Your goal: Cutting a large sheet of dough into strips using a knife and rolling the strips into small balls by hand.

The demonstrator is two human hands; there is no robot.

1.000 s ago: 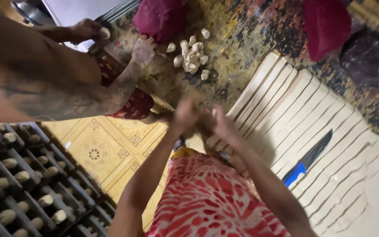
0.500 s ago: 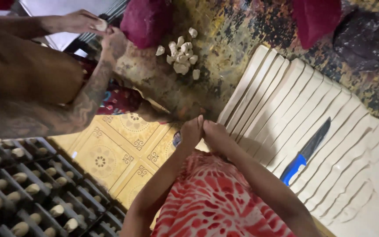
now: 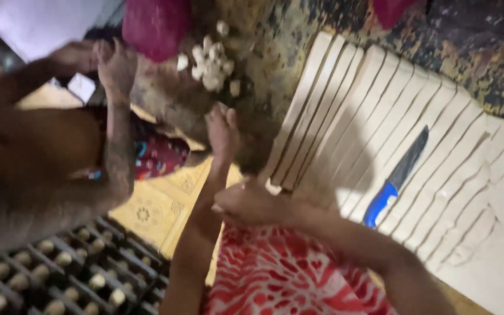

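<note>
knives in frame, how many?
1. The knife, blue handle and dark blade, lies on the pale cut strips, beyond the right hand. The left hand reaches towards the white pieces. Others may be out of view.

The whole view is soft with motion blur, smearing edges everywhere, most strongly on the person's left hand (image 3: 223, 131) and the right hand (image 3: 252, 204), whose fingers cannot be told apart clearly. Warm, fairly bright indoor light falls from above, washing out the cream-coloured slab cut into long strips (image 3: 415, 151), especially toward its lower right corner, where detail is lost to glare. A broad soft shadow lies across the slab's left half. The blue-handled dark-bladed knife (image 3: 395, 178) stays readable but fuzzy. The pile of small pale lumps (image 3: 211, 61) glows slightly overexposed. The black plastic grid tray (image 3: 59, 274) sits dim and blurred at lower left.
</note>
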